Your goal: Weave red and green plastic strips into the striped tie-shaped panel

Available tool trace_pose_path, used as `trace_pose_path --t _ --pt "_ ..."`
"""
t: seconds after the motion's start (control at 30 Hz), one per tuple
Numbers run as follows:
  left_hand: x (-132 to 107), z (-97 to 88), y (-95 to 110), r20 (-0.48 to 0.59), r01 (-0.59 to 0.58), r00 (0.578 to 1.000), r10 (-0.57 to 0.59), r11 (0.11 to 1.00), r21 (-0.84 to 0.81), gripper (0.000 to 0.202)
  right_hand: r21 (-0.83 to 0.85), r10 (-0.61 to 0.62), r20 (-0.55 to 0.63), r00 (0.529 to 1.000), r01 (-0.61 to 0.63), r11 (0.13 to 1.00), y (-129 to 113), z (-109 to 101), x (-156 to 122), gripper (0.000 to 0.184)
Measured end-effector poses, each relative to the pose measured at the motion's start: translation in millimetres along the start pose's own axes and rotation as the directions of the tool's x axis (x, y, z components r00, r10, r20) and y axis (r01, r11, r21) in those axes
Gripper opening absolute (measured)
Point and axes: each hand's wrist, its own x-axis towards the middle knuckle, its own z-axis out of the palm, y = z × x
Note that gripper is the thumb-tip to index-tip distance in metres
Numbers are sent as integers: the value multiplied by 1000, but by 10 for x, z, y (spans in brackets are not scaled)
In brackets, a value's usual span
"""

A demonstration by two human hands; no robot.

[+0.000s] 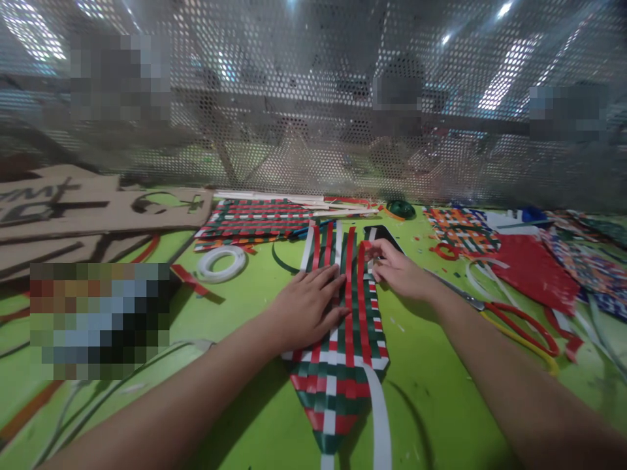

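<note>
A partly woven mat (343, 365) of red, green and white strips lies on the green table (441, 405) in front of me. Its loose strips (333, 245) run away from me. My left hand (306, 307) lies flat on the weave's left side, fingers stretched out. My right hand (396, 269) rests at the mat's right edge, its fingers pinched on a red strip (363, 287).
A finished woven panel (255, 220) lies farther back, a white tape roll (221, 262) to its left. Red-and-yellow scissors (514, 320) lie right of my right arm. Other woven pieces (460, 228), red sheet (533, 271) and cardboard (88, 209) crowd the sides. A perforated metal screen (313, 104) closes the back.
</note>
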Motion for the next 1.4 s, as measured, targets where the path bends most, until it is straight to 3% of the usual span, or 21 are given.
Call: trace_pose_path --t 0.13,0.23,0.37,0.73,1.0,1.23,1.4 --pt "8 3 2 6 -3 1000 3 1000 3 69 -65 77 98 992 -71 995 15 -194 -65 18" --pt "9 6 1 7 0 1000 0 1000 8 69 -75 110 109 988 -102 992 61 -248 -79 16" --pt "4 0 1 4 -1 1000 1 1000 14 69 -61 96 125 987 -89 994 69 -196 -77 15" --pt "-12 31 -30 -35 30 999 -31 999 -28 81 -278 -13 83 996 35 960 -56 -113 -66 16" --pt "2 -5 -12 11 18 1000 -18 1000 -13 71 -185 62 92 994 -44 982 -44 -130 -65 15" --pt "-4 17 -25 -15 5 1000 -5 1000 -14 70 -133 160 96 982 -147 980 27 -213 -72 23" --pt "0 5 -15 -10 5 1000 -5 1000 -9 71 -75 153 94 984 -147 986 54 -173 -59 23"
